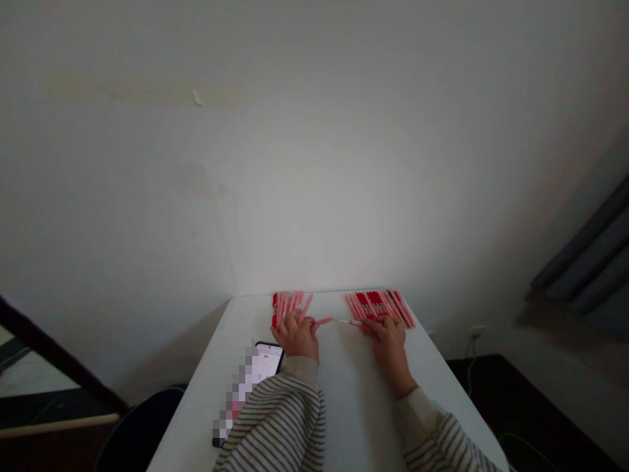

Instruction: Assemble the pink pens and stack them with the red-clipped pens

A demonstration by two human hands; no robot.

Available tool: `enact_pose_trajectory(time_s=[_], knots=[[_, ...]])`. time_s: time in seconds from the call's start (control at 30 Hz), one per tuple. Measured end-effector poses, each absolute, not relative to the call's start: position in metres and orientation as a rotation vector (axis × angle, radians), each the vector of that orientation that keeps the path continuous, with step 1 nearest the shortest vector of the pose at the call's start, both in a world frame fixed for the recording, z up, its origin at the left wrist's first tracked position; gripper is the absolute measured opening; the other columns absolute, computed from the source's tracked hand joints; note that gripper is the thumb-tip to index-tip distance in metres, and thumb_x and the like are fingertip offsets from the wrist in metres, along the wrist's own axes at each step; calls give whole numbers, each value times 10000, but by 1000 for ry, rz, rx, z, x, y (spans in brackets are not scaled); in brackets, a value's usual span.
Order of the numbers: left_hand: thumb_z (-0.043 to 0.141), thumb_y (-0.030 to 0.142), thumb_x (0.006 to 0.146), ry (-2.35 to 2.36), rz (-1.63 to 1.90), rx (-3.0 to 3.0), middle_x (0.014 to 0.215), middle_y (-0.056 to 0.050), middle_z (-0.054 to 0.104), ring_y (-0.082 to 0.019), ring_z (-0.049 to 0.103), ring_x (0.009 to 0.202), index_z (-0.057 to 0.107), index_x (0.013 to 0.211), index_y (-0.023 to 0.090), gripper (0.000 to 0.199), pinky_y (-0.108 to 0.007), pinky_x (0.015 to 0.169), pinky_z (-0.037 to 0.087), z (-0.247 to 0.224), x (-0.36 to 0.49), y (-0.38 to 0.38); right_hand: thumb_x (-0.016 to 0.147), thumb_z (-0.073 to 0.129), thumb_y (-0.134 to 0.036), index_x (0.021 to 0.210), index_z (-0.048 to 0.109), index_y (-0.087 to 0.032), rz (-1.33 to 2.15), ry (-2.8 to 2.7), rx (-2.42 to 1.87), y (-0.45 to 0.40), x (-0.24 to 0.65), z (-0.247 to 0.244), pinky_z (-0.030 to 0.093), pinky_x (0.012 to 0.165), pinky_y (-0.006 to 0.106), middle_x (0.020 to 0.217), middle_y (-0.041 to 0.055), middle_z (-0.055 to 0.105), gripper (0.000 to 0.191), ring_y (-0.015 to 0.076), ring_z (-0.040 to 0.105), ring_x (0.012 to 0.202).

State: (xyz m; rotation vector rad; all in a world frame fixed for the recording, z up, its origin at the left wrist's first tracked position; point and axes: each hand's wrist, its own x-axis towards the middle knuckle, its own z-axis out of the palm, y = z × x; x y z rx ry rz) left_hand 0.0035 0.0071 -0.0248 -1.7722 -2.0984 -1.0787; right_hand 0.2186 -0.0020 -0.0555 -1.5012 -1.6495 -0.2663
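My left hand (299, 334) is closed with a slim pink tube (323, 322) pinched in its fingers, pointing right. Beneath and behind that hand lies a row of similar pink sticks (289, 303), with red showing at the row's left end. My right hand (389, 337) grips a thin pen-like stick (352, 322) whose narrow whitish tip points left at the pink tube. A small gap separates the two ends. Just beyond my right hand lies a second row of pink sticks (403, 308) with red pieces (374, 298) among them. Fine details are too small to tell.
A white table (344, 406) stands against a plain wall (314, 164). A phone (268, 357) lies lit beside my left forearm, its screen partly blurred. A dark rounded object (142, 432) is at lower left, and a cable (472, 364) hangs at a wall socket on the right.
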Motion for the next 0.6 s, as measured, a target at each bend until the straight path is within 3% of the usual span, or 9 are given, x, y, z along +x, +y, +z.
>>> enact_pose_trajectory(time_s=[0.6], knots=[[601, 331, 772, -1986, -1118, -1899, 1128, -43, 607, -238, 486, 1113, 716, 765, 313, 116, -461, 977, 279, -27, 3, 9, 826, 577, -194, 914, 740, -314, -285, -1699, -1462, -5, 210, -46, 376, 796, 367, 903, 66, 610, 221, 227, 446, 905]])
